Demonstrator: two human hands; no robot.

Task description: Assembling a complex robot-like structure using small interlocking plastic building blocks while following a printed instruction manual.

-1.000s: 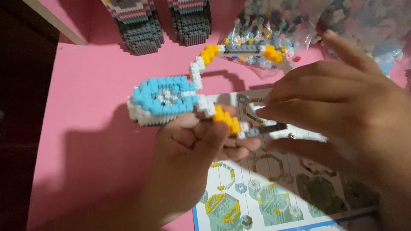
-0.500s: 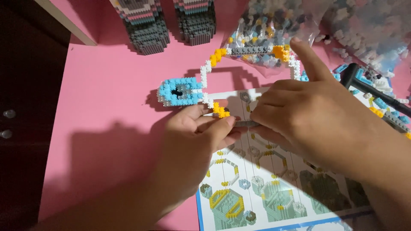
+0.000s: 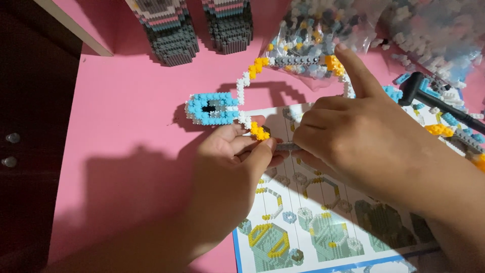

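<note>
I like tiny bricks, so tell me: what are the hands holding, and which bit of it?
Both hands pinch the small-brick model: the left hand at its yellow corner, the right hand on the grey strip beside it.

The blue, white and yellow studded plastic brick model [image 3: 217, 108] looks matt and knobbly; the printed paper instruction sheet [image 3: 323, 222] near right is smooth, faintly glossy; the pink tabletop [image 3: 126, 116] is smooth and matt; the clear crinkled plastic bag [image 3: 308, 30] far right shines.

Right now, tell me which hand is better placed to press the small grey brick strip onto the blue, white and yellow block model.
Right hand: its fingertips already pinch the grey brick strip. The left hand steadies the block model at its yellow end.
</note>
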